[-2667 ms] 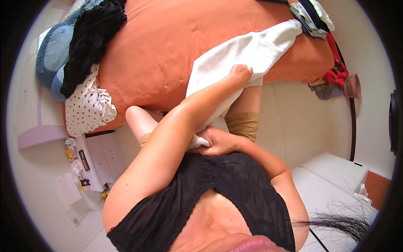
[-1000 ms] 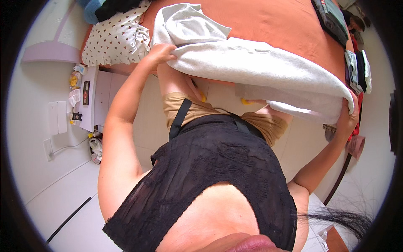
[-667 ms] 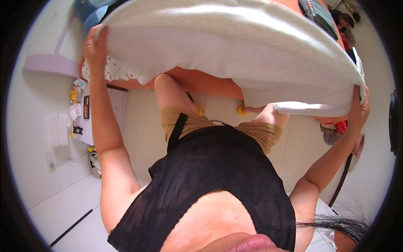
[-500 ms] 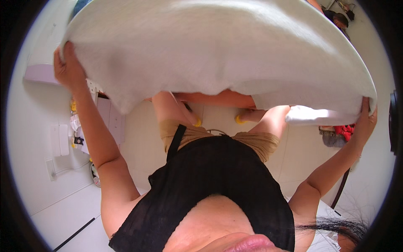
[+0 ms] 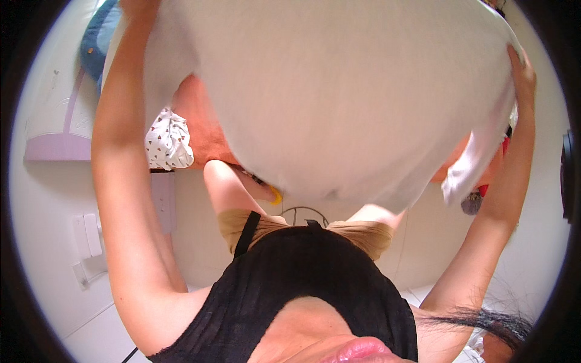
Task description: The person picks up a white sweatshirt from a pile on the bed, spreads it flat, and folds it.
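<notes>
White cloth (image 5: 351, 97) spread wide in the air

From where I stand, the cloth is up in front of the person, filling most of the space between the two raised arms. It hangs as a broad, pale sheet, its lower edge bowed and slightly blurred, in front of the bed (image 5: 206, 130) and over part of the legs. A narrow strip of it dangles on the right, and another hangs on the left, beside the forearm.

The right hand (image 5: 524, 75) is at the cloth's right edge, thumb on the near side, fingers clamped on the fabric. The left hand (image 5: 138, 8) is high at the opposite corner, partly out of sight, and I cannot tell how its fingers stand.

Orange bedding shows past the cloth on both sides. A white pillow (image 5: 171, 140) with small dark marks lies on the bed, just beside the left forearm. Behind that arm I see a blue plush (image 5: 97, 45), and near it a lilac panel (image 5: 57, 148) against the wall.

The person wears a black top (image 5: 321, 260) and tan shorts (image 5: 366, 236). A yellow slipper (image 5: 276, 196) shows on the floor (image 5: 224, 260), near the bed's edge.
</notes>
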Available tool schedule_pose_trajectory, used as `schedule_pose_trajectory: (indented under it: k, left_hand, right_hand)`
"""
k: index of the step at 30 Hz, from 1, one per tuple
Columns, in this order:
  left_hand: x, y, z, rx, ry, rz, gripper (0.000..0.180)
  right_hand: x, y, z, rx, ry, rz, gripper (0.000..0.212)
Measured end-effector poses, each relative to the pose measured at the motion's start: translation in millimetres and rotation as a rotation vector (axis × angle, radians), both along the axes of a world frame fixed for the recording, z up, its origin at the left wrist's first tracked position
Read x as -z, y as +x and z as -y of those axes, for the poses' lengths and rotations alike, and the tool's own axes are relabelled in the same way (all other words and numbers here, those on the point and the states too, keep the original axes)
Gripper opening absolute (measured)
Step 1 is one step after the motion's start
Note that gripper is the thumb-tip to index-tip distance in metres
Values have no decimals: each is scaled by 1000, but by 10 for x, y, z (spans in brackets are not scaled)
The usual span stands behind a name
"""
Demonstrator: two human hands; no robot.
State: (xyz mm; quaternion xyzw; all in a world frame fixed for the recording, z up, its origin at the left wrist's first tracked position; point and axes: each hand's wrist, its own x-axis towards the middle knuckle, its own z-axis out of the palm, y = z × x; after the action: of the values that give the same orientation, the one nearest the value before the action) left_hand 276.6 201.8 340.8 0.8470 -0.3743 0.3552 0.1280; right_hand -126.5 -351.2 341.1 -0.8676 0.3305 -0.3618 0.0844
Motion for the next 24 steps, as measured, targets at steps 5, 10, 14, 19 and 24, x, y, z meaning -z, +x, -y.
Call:
schedule_pose_trajectory:
  k: [5,10,14,19,24]
  left_hand:
    - [1110,603,1129,-132,-255,376,55]
    - [2778,-641,994,68,-377,-479,57]
    - [3528,-1515,434,-280,-435,-824,55]
    - [3679,-2087,422,-338,-393,-1028,65]
    - [3736,-1918,427,-360,-409,-1042,54]
  right_hand:
    - [991,879,852,-13,-242,-143,58]
    - [2525,350,-221,-200,66,-327,47]
    - [3161,-483,-749,-7,424,-338,51]
    - [3763,-1013,-1066,217,734,-103,62]
    - [3749,-775,-1414,-14,837,74,42]
